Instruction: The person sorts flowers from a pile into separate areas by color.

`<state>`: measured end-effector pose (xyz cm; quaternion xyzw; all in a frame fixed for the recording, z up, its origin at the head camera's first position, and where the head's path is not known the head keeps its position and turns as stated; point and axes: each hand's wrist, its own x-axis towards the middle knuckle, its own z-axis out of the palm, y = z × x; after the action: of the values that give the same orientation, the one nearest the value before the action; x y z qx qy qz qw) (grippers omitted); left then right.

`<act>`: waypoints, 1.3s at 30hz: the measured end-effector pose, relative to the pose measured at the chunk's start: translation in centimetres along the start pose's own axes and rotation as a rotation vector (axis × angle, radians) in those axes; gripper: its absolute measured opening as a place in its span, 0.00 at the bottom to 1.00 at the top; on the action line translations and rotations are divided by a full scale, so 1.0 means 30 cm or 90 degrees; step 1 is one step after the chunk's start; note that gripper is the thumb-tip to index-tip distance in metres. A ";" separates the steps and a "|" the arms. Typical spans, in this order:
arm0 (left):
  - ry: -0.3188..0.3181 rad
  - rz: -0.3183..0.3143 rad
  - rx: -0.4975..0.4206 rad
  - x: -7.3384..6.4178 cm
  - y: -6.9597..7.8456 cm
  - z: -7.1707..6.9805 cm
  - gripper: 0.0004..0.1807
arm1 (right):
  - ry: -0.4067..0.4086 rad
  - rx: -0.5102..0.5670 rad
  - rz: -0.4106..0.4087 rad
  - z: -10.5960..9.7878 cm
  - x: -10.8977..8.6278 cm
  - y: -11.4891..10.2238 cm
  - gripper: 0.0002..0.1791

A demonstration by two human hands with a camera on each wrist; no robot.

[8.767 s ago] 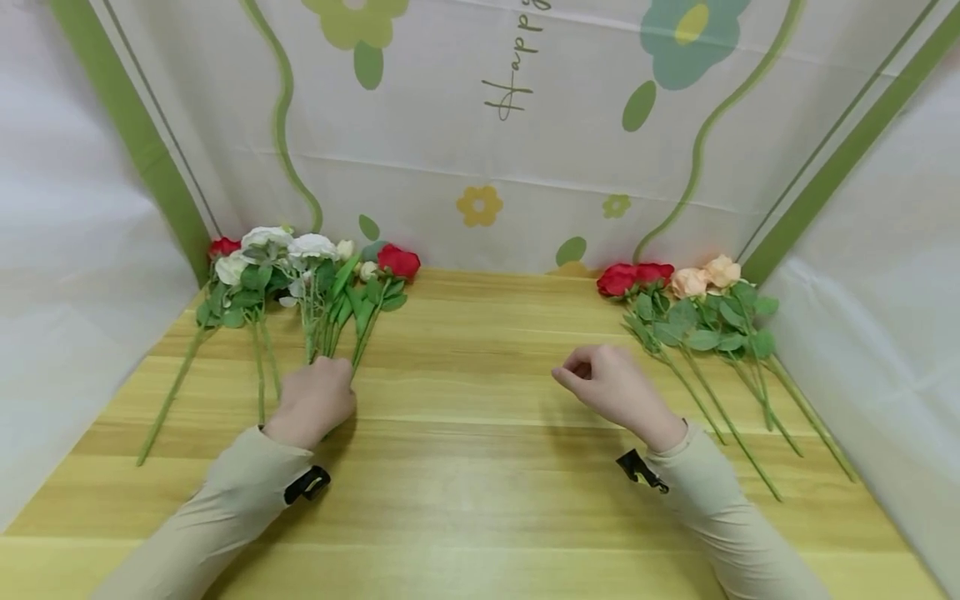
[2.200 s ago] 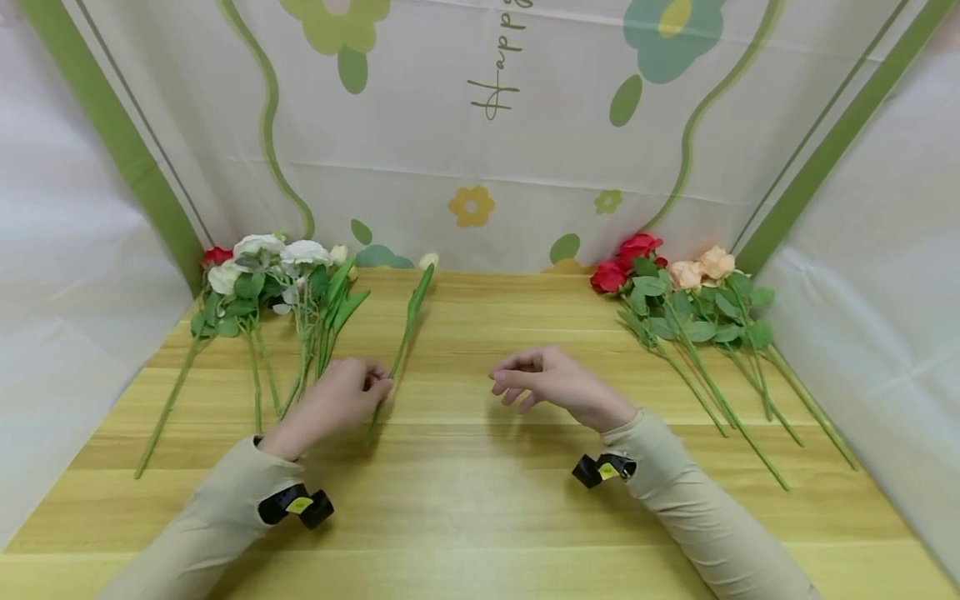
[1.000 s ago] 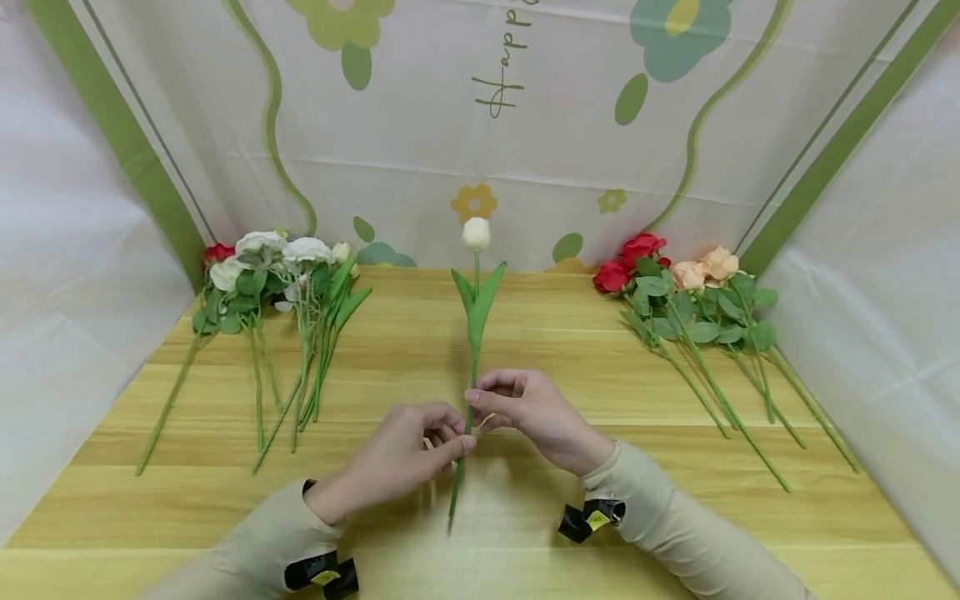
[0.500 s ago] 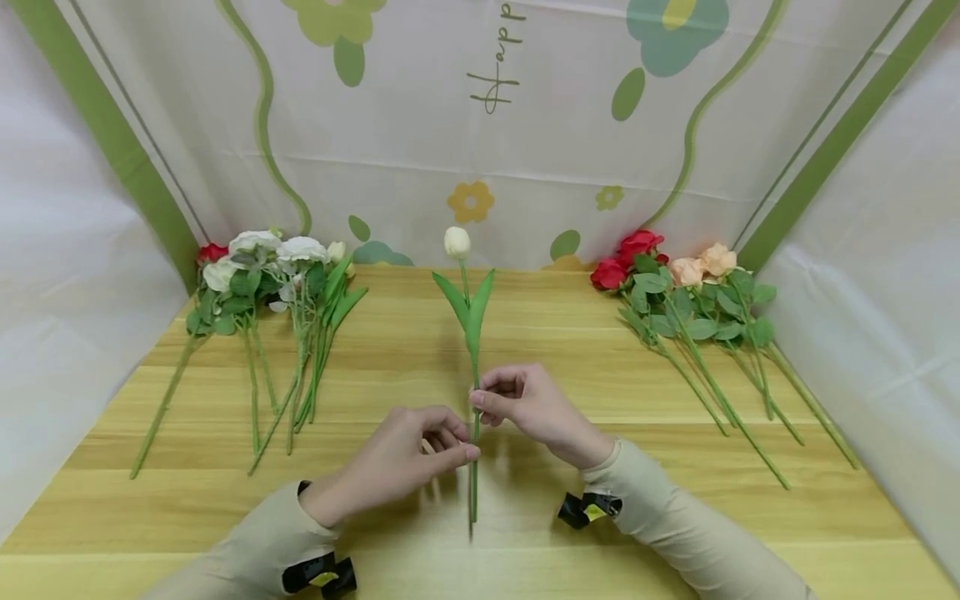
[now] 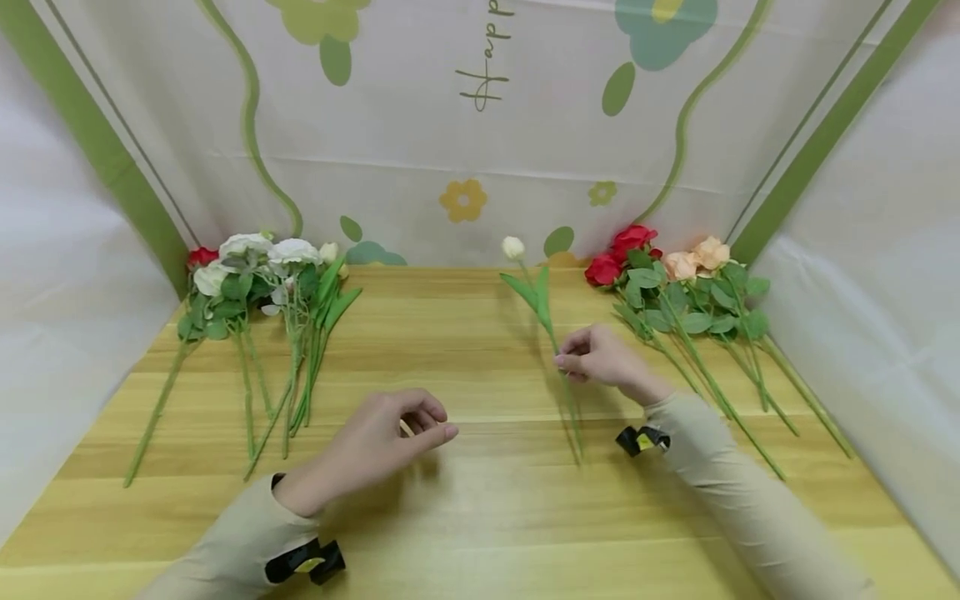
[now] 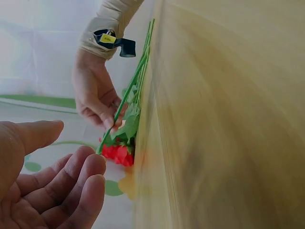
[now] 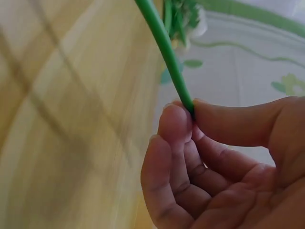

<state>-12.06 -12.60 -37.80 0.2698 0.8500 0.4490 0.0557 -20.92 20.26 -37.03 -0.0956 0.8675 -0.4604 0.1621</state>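
A white tulip (image 5: 543,310) with two green leaves is held above the table by my right hand (image 5: 603,362), right of the middle. In the right wrist view, thumb and forefinger of the right hand (image 7: 214,157) pinch its green stem (image 7: 167,52). Its bloom leans up and left, and the stem's lower end points toward the front. My left hand (image 5: 382,442) hovers over the middle of the table, holding nothing, its thumb and fingers loosely bent and apart. The left wrist view shows the same parted fingers (image 6: 76,191), with the right hand and stem beyond.
On the left of the wooden table (image 5: 465,517) lie white flowers (image 5: 247,250), a red bloom (image 5: 202,257) and more tulips (image 5: 324,300). Red roses (image 5: 626,250) and peach roses (image 5: 697,257) lie at right. A printed cloth (image 5: 405,125) hangs behind.
The left hand took the tulip from the left bunch and brought it to the middle, where both hands met on its stem. The left hand let go; the right carried it rightward. A red rose moved right.
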 end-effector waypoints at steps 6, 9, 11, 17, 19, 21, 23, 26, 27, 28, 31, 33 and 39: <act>-0.003 0.002 0.028 0.002 -0.006 -0.012 0.11 | 0.002 -0.061 0.071 -0.136 0.025 0.043 0.10; -0.014 -0.010 0.032 0.003 -0.008 -0.013 0.09 | -0.003 -0.069 0.083 -0.173 0.037 0.059 0.12; -0.019 -0.015 0.036 0.001 -0.010 -0.016 0.08 | -0.001 -0.082 0.089 -0.185 0.050 0.063 0.12; -0.032 -0.015 0.056 -0.002 -0.014 -0.018 0.09 | 0.019 -0.168 0.101 -0.188 0.111 0.069 0.11; -0.036 -0.014 0.061 -0.002 -0.013 -0.019 0.09 | 0.027 -0.196 0.107 -0.186 0.130 0.071 0.11; -0.040 -0.015 0.065 -0.002 -0.013 -0.021 0.08 | 0.030 -0.216 0.112 -0.184 0.142 0.071 0.12; -0.043 -0.014 0.073 -0.002 -0.012 -0.023 0.08 | 0.028 -0.232 0.120 -0.182 0.153 0.075 0.13; -0.047 -0.015 0.086 -0.001 -0.012 -0.024 0.08 | 0.017 -0.260 0.126 -0.175 0.164 0.080 0.17; -0.049 -0.015 0.090 -0.001 -0.013 -0.024 0.08 | 0.012 -0.269 0.127 -0.173 0.167 0.082 0.18; -0.050 -0.016 0.092 -0.001 -0.013 -0.024 0.07 | 0.009 -0.275 0.130 -0.170 0.170 0.084 0.19; -0.052 -0.016 0.100 -0.001 -0.014 -0.026 0.07 | 0.004 -0.296 0.133 -0.163 0.171 0.082 0.19; -0.054 -0.016 0.099 -0.001 -0.014 -0.028 0.06 | 0.003 -0.308 0.133 -0.159 0.171 0.078 0.17; -0.057 -0.017 0.106 -0.003 -0.017 -0.043 0.05 | -0.002 -0.336 0.133 -0.169 0.146 0.041 0.16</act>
<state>-12.61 -13.82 -37.47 0.2820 0.8844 0.3638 0.0770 -26.88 23.45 -36.26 -0.0452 0.9624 -0.1991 0.1794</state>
